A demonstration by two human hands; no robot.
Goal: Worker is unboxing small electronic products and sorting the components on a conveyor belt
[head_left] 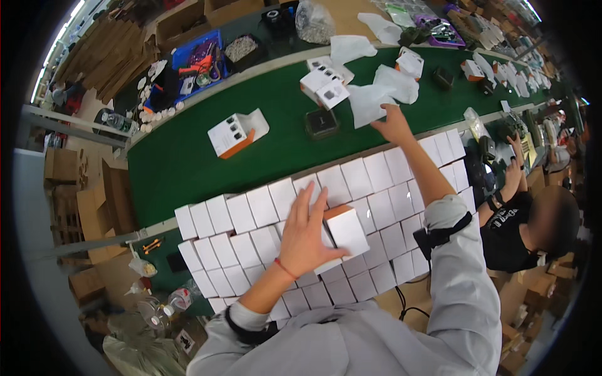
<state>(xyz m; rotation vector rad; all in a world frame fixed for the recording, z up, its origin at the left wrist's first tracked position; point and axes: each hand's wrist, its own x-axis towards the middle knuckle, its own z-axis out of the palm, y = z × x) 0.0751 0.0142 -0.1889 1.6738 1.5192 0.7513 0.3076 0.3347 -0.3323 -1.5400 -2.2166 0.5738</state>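
Note:
My left hand [302,241] lies over the rows of small white boxes [269,203] in front of me, fingers spread. Beside its thumb, a white box with an orange side [348,232] sits tilted on top of the others. My right hand [395,126] reaches across to the green conveyor belt, its fingertips closed on the near edge of a white plastic bag [369,105]. Left of that bag, a dark square case [322,123] rests on the belt. Behind it are white boxes with printed pictures [325,84].
A half-unfolded white and orange box [233,135] lies on the green belt [182,156]. Past the belt stands a blue crate [199,62] of tools and small parts. At the right, a co-worker in a black shirt [511,232] sits by the belt. Cardboard boxes [106,200] stand at left.

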